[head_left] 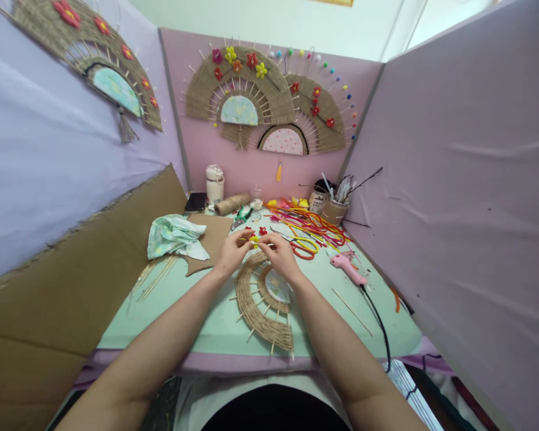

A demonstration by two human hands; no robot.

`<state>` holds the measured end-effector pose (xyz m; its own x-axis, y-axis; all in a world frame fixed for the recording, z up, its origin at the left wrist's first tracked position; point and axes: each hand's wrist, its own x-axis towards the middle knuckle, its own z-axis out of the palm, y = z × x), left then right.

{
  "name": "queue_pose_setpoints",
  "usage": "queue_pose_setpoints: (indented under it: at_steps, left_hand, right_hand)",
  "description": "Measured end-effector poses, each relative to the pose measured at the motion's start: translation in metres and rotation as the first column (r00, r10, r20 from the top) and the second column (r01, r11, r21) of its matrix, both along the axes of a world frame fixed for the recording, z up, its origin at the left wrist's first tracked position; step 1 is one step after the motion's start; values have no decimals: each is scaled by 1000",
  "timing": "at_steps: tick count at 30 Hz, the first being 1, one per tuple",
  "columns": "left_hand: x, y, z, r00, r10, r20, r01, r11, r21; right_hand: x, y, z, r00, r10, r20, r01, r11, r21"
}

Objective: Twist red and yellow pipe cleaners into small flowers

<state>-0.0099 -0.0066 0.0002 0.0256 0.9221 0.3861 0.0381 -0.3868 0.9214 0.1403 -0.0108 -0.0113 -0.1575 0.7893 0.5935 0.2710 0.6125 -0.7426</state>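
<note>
Both of my hands meet above the far end of a twine-wrapped fan (250, 303), which lies on the table with sticks poking out of its curved edge. Between my fingertips is a small yellow flower (254, 240). My left hand (234, 250) pinches it from one side, and my right hand (278, 254) from the other. Just beyond my fingers lie small red flowers (263, 230). Close to my right hand rest red-handled scissors (302, 249) and yellow-handled scissors (306, 242). The fan's pale patterned centre (277, 286) is partly covered by my right wrist.
A pink glue gun (348, 269) with a black cord lies at the right. Tangled red and orange pipe cleaners (321, 226) spread behind the scissors. At the left are patterned cloth (173, 237), cardboard (216, 230) and thin sticks (159, 276). A twine roll (232, 204) and cream bottle (214, 185) stand behind.
</note>
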Motion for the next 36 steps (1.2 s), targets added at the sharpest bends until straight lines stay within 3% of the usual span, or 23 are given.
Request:
queue_pose_setpoints:
  at_steps: [3, 14, 21, 24, 36]
  left_hand:
    - [0, 2, -2, 999, 8, -36, -9, 1000, -12]
    - [4, 5, -11, 987, 31, 158, -10, 991, -133]
    - [-1, 10, -18, 999, 12, -39, -9, 996, 93]
    - [0, 9, -19, 998, 23, -59, -15, 993, 120]
    - [4, 2, -6, 978, 12, 209, 28, 982, -187]
  right_hand:
    - [-2, -1, -1, 998, -38, 40, 36, 998, 52]
    - [-13, -11, -1, 992, -125, 4, 124, 989, 74]
    - [-8, -5, -2, 992, -123, -13, 124, 990, 62]
    - [-7, -5, -3, 993, -117, 6, 116, 992, 47]
    - [-11, -13, 1, 988, -128, -85, 134, 988, 71]
